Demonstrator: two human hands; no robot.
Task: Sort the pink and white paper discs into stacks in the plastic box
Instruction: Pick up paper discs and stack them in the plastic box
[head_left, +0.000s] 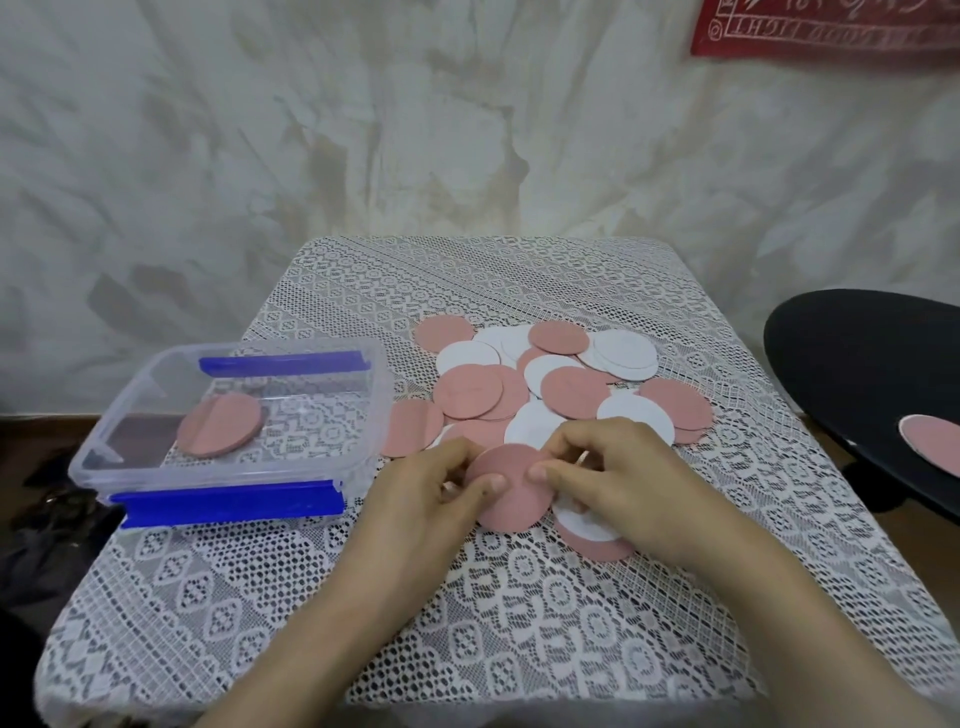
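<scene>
Pink disc (511, 486) low at centre, held face up between both hands over the lace tablecloth (311, 597); left hand (431, 499) with thumb on top and fingers curled beneath, pinching the left edge of the pink disc; right hand (618, 478) pinching the right edge the same way, thumb tip almost meeting the left thumb; white disc (584, 522) partly hidden under the right hand, touching the held one, and whether gripped too cannot be told; second pink disc (597, 548) flat on the cloth beneath that white one.

Further back and left, clear plastic box (130, 405) at the table's left edge, open on top, with blue clips (228, 501) along its near and far sides; small pink stack (221, 423) inside, toward the left half of the floor.

Behind the hands, loose pile of discs (561, 384), pink and white overlapping, spread across the middle of the table, just right of the box.

At far right, beside the table, black round seat (852, 364) with one pink disc on it (935, 441).

Beyond, pale mottled wall (363, 130); red cloth (831, 26) with white lettering at top right.
</scene>
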